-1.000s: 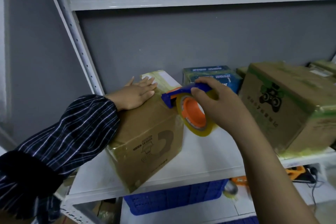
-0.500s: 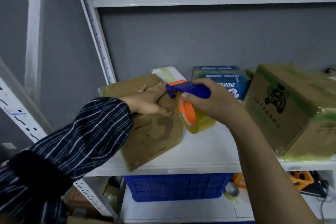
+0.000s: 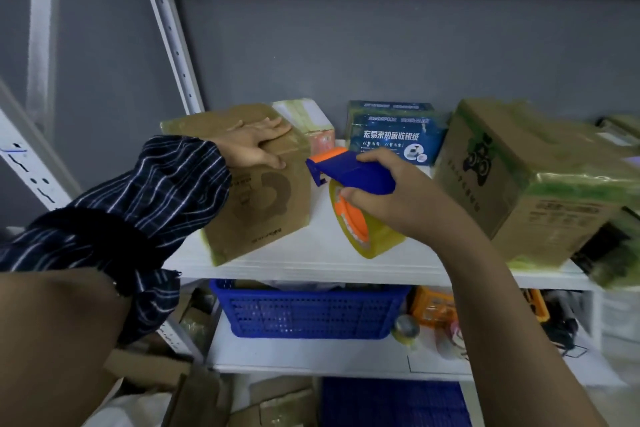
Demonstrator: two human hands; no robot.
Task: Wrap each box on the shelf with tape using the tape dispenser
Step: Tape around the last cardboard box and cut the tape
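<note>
A brown cardboard box (image 3: 266, 208) stands at the left of the white shelf (image 3: 311, 263). My left hand (image 3: 254, 142) lies on its top near edge, fingers flat on the top and thumb down over the front face. My right hand (image 3: 398, 199) grips the blue handle of the tape dispenser (image 3: 349, 173), which carries an orange hub and a yellowish tape roll (image 3: 374, 239). The dispenser's orange-tipped nose is close to the box's right upper edge; contact cannot be told.
Behind stand a small pale box (image 3: 308, 121) and a blue printed box (image 3: 394, 132). A big taped cardboard box (image 3: 519, 180) fills the shelf's right. Below are a blue basket (image 3: 308, 312), orange items (image 3: 433, 308) and loose cardboard (image 3: 145, 367). A slanted white upright (image 3: 169, 31) runs at left.
The box has turned and been pushed further back on the shelf. My left hand shifted from its side to its top edge. The dispenser dropped slightly off the box's top toward its right side.
</note>
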